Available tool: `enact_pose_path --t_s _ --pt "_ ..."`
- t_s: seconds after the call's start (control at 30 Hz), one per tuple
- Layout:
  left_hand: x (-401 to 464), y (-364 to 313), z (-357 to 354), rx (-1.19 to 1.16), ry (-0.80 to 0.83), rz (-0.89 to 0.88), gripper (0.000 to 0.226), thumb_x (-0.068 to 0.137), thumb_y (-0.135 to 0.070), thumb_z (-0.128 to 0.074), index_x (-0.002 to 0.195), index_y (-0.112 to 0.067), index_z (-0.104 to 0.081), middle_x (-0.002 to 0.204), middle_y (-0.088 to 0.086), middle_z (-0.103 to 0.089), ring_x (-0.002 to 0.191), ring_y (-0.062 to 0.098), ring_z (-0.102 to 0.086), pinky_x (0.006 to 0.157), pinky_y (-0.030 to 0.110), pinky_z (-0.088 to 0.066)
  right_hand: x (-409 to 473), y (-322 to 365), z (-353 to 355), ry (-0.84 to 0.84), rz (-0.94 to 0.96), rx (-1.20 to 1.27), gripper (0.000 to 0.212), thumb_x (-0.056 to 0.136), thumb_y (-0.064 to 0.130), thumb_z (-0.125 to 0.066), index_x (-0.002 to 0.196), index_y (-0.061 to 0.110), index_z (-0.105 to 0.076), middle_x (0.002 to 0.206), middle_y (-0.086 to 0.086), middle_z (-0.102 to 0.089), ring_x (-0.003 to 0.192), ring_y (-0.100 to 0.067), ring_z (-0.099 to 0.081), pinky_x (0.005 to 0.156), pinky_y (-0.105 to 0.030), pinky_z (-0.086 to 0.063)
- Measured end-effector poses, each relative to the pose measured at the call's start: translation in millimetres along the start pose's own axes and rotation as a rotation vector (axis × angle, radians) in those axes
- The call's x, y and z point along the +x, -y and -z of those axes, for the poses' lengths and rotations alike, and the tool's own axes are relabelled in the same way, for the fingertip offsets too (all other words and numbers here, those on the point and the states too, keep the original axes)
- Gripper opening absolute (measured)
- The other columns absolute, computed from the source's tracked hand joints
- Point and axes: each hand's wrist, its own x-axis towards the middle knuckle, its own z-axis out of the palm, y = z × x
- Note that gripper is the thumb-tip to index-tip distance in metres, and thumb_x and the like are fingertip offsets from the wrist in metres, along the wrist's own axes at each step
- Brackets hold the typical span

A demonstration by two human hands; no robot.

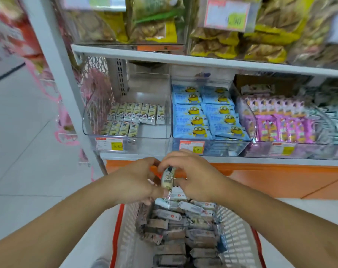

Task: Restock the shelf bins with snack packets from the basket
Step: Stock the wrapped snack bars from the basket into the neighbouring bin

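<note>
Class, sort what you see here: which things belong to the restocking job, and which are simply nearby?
Belong to the job:
- left hand and right hand, both holding a snack packet
- basket of packets
- half-filled clear bin

Simply nearby:
- blue cartoon packets
- pink packets
- yellow-trimmed bags

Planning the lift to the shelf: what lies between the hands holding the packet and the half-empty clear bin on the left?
In the head view, only the white shelf edge and the bin's price tag lie between; nothing blocks the way up.

Both hands [164, 178] around a snack packet [167, 179]
</note>
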Motion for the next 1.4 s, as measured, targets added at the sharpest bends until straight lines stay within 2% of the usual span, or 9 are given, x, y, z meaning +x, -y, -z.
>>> enact_pose_path --t_s 0.07,0.2,0.3,0.43,0.6,0.8,1.0,1.23,1.4 --pt "-11.1 -3.4 -0.2 -0.039 -0.004 -0.028 0.062 0.078 -0.025 -0.089 0.128 -0.031 -0.052 0.104 0.002 -0.073 0.081 0.022 -0.073 0.066 0.026 -0.057 -6.5 9.7 6.4 -0.033 0.015 0.004 0.052 0.086 -0.003 -0.074 0.127 0.028 -0.066 0.132 0.014 -0.056 0.121 -0.013 -0.05 0.105 -0.034 -0.042" --pt "-27.1 -9.4 5.7 -0.133 -0.119 -0.109 0.082 0.081 -0.02 -0.086 0.141 -0.048 -0.037 0.098 -0.004 -0.077 0.089 0.018 -0.075 0.084 0.04 -0.061 -8.5 29.5 19.8 -0.12 -0.086 0.156 0.062 0.096 0.002 -0.063 0.143 0.039 -0.05 0.15 0.024 -0.025 0.128 0.003 -0.042 0.101 -0.019 -0.038" --pt "-31.7 -13.4 17.4 -0.244 -0.243 -0.117 0.077 0.081 -0.024 -0.087 0.141 -0.042 -0.042 0.093 -0.003 -0.074 0.071 0.008 -0.071 0.06 0.024 -0.052 -0.6 41.1 28.9 -0.113 -0.076 0.254 0.058 0.094 0.023 -0.073 0.144 0.039 -0.049 0.152 0.028 -0.025 0.129 0.006 -0.044 0.098 -0.024 -0.046" --pt "-23.4 -11.8 32.9 -0.308 -0.266 -0.111 0.078 0.078 -0.029 -0.089 0.143 -0.038 -0.047 0.092 -0.001 -0.072 0.07 0.013 -0.069 0.07 0.036 -0.052 14.9 47.7 30.4 -0.102 -0.071 0.19 0.072 0.085 0.039 -0.086 0.146 0.038 -0.048 0.15 0.03 -0.03 0.127 0.007 -0.044 0.097 -0.019 -0.043" --pt "-7.8 -19.1 53.2 -0.269 -0.29 -0.144 0.069 0.089 -0.033 -0.079 0.148 -0.033 -0.043 0.094 -0.005 -0.073 0.076 0.007 -0.071 0.069 0.029 -0.053 46.6 49.1 34.8 -0.23 -0.136 0.243 0.066 0.075 0.032 -0.093 0.128 0.04 -0.055 0.129 0.028 -0.045 0.115 0.004 -0.049 0.091 -0.021 -0.048" --pt "11.2 6.2 96.1 0.165 -0.65 -0.131 0.048 0.101 -0.051 -0.051 0.145 -0.031 -0.046 0.125 -0.013 -0.066 0.112 0.011 -0.062 0.099 0.035 -0.047 122.2 37.4 37.1 -0.314 -0.304 0.208 0.077 0.071 0.031 -0.095 0.134 0.036 -0.051 0.123 0.014 -0.05 0.105 -0.007 -0.057 0.085 -0.027 -0.051" --pt "15.8 31.7 104.7 0.378 -0.616 -0.036 0.05 0.102 -0.052 -0.043 0.141 -0.022 -0.051 0.141 0.002 -0.056 0.126 0.024 -0.053 0.106 0.04 -0.044 185.2 15.2 5.7 -0.131 -0.399 -0.034 0.065 0.074 0.024 -0.091 0.126 0.019 -0.052 0.125 -0.001 -0.052 0.108 -0.02 -0.05 0.081 -0.031 -0.044" --pt "17.5 35.6 104.0 0.464 -0.611 -0.042 0.044 0.102 -0.052 -0.042 0.134 -0.024 -0.055 0.133 -0.002 -0.057 0.125 0.02 -0.048 0.105 0.041 -0.043 202.0 -2.6 -6.4 -0.007 -0.539 0.019 0.054 0.08 0.005 -0.078 0.127 0.019 -0.056 0.115 -0.004 -0.058 0.104 -0.023 -0.061 0.064 -0.027 -0.045" --pt "21.0 33.6 101.5 0.526 -0.607 -0.025 0.048 0.103 -0.055 -0.039 0.141 -0.028 -0.051 0.14 -0.005 -0.054 0.131 0.018 -0.042 0.111 0.04 -0.037 203.4 -6.7 -8.8 0.031 -0.576 0.092 0.058 0.08 0.011 -0.082 0.131 0.024 -0.056 0.126 -0.001 -0.058 0.107 -0.021 -0.059 0.06 -0.024 -0.041"
